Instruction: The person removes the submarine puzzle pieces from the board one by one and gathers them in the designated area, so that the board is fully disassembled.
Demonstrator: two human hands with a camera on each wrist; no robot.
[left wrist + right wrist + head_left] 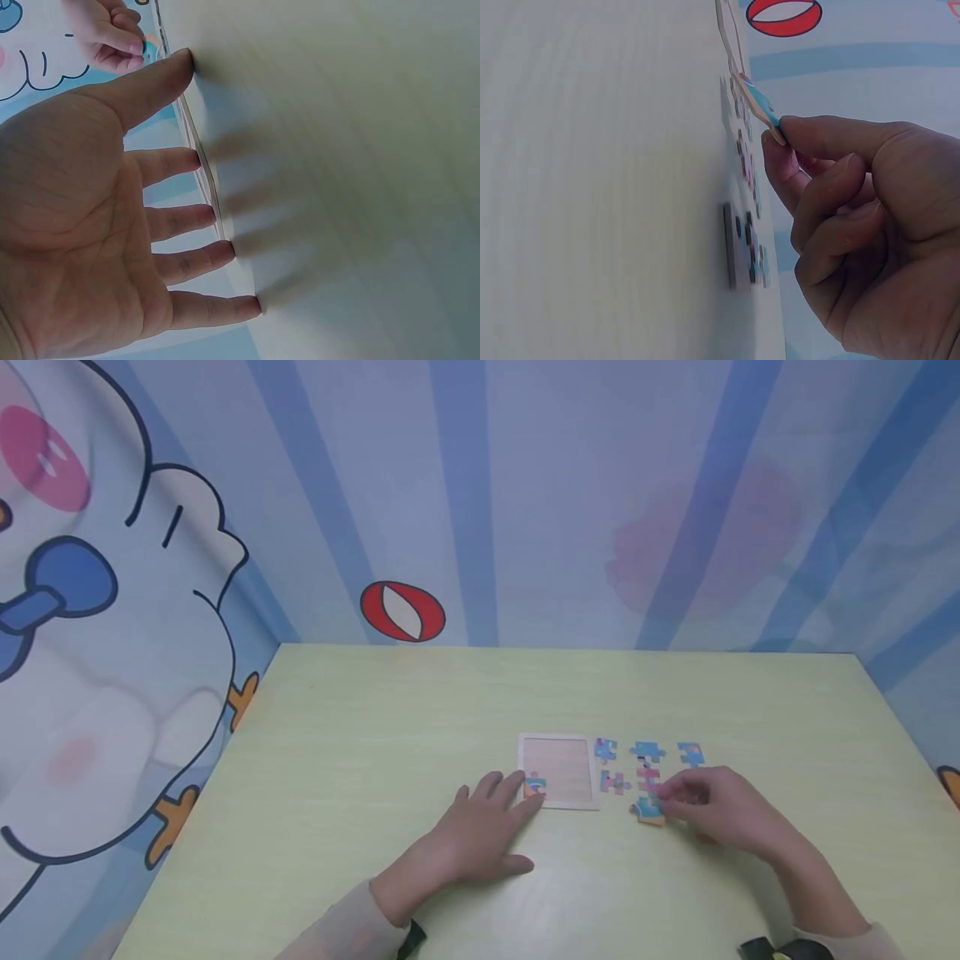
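Between thumb and index finger, my right hand pinches a blue jigsaw puzzle piece. Its wooden edge shows in the right wrist view, where the piece is tilted above the table. My left hand has its fingers spread, fingertips at the left side and lower left corner of a pale puzzle frame. One jigsaw piece lies in the frame's lower left corner, beside those fingertips. The left wrist view shows the palm, with the fingertips down at the tabletop.
Right of the frame lie several loose jigsaw pieces, among them a blue one, a pink one and one farther right. More pieces lie below my right hand. The pale table meets a printed blue backdrop behind.
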